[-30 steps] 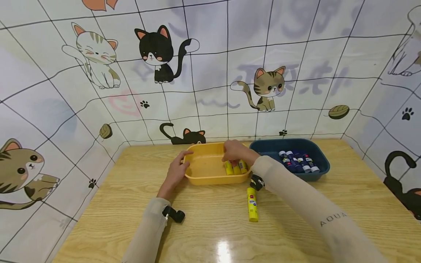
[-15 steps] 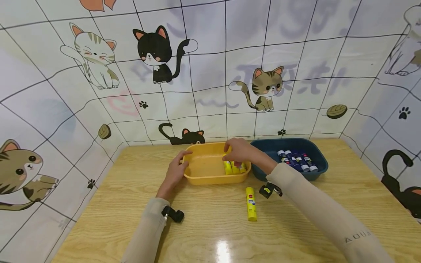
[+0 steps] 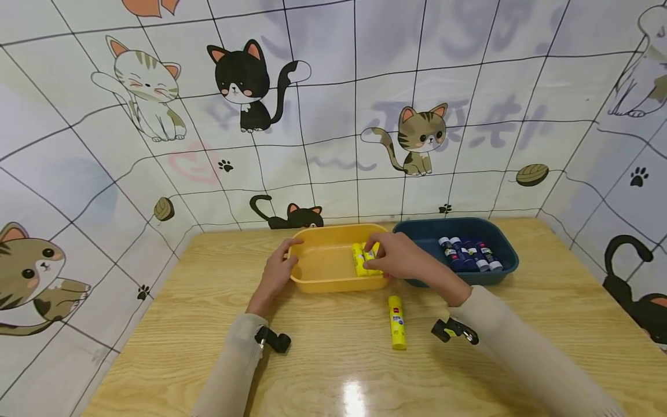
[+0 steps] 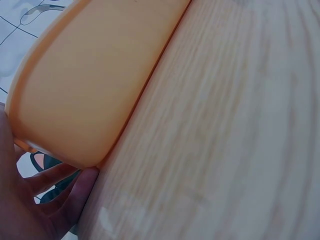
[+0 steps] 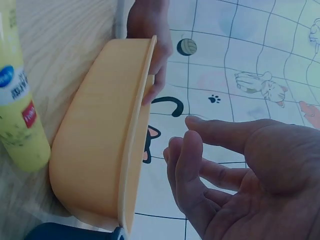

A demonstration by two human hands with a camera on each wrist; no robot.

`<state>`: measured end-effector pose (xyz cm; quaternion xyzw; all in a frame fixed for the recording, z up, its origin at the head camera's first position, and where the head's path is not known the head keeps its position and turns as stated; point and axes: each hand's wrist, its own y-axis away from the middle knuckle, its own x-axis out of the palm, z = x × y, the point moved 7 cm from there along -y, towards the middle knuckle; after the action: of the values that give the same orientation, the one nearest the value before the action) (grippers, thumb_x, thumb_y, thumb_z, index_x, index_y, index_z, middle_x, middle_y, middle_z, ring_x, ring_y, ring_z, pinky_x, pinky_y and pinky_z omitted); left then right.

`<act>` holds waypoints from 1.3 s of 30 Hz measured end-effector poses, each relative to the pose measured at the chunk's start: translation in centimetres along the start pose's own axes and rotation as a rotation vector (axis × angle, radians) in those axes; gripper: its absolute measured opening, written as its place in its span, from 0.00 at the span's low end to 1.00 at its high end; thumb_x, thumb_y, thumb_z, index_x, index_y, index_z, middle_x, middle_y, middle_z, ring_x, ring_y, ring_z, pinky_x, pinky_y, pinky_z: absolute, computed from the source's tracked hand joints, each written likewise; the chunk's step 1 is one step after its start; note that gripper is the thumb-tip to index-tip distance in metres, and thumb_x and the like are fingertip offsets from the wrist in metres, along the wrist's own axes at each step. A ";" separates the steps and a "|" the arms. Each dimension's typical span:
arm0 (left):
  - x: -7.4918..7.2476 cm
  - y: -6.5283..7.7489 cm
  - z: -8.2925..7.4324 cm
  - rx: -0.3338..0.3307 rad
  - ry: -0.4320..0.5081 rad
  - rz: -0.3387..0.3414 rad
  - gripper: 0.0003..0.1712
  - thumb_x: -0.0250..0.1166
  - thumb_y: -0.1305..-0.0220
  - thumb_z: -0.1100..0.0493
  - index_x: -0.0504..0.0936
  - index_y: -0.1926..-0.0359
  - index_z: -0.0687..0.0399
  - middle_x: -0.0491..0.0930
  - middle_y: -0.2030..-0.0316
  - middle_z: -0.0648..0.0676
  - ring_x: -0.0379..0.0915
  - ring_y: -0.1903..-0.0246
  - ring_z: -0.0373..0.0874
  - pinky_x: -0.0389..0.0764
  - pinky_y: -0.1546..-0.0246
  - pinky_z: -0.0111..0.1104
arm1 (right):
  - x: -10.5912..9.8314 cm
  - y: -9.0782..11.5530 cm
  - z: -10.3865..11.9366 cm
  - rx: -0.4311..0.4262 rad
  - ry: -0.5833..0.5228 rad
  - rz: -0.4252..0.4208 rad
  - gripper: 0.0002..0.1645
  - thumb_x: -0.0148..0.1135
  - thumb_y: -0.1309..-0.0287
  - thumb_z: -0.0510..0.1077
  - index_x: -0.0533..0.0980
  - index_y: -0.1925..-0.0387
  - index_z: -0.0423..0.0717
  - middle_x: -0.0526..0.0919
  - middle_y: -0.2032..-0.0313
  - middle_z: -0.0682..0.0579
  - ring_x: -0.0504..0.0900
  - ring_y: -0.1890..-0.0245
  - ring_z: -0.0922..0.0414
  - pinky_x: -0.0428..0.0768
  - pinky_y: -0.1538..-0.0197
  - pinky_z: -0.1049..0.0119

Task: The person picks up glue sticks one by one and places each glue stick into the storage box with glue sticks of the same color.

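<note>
My left hand [image 3: 276,272] grips the left end of a yellow plastic basket [image 3: 339,286], fingers over its rim. In the left wrist view the thumb presses low on the basket's outer wall [image 4: 85,75]. Several yellow glue sticks [image 3: 359,259] lie side by side at the right of the basket, partly covered by my right hand [image 3: 398,255]. That hand hovers over the basket's right end; the right wrist view shows its bent fingers [image 5: 187,155] with nothing between them and the thumb. Another yellow glue stick [image 3: 397,323] lies on the table in front of the basket.
A dark blue basket [image 3: 422,240] stands at the right of the yellow one, with several navy glue sticks [image 3: 469,255] with white ends inside. Behind both rises a cat-print wall covering [image 3: 333,116]. The table [image 3: 292,370] is light wood.
My right hand has drawn back to the right from the yellow glue sticks in the basket, its forearm shifting right too. The left hand keeps its place on the basket.
</note>
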<state>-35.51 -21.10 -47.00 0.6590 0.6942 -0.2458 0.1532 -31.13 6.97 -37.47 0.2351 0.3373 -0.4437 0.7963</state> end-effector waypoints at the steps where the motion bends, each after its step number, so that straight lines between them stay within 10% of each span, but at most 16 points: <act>1: 0.0 0.0 0.0 0.002 0.000 0.000 0.25 0.53 0.29 0.62 0.78 0.34 0.43 0.72 0.29 0.55 0.72 0.41 0.57 0.77 0.45 0.48 | 0.1 0.4 0.1 -0.003 -0.001 0.001 0.23 0.69 0.35 0.45 0.76 0.43 0.39 0.86 0.68 0.44 0.80 0.82 0.54 0.79 0.74 0.64; 39: -0.2 0.3 -0.5 0.022 0.007 0.003 0.25 0.53 0.29 0.62 0.78 0.34 0.43 0.72 0.29 0.56 0.72 0.42 0.58 0.76 0.44 0.49 | 4.1 5.9 -5.1 0.124 -0.046 0.018 0.24 0.69 0.35 0.51 0.76 0.41 0.46 0.77 0.78 0.52 0.76 0.83 0.55 0.74 0.76 0.64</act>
<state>-35.16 -20.95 -46.50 0.6625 0.6911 -0.2506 0.1438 -26.09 11.08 -43.43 0.2769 0.2885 -0.4620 0.7916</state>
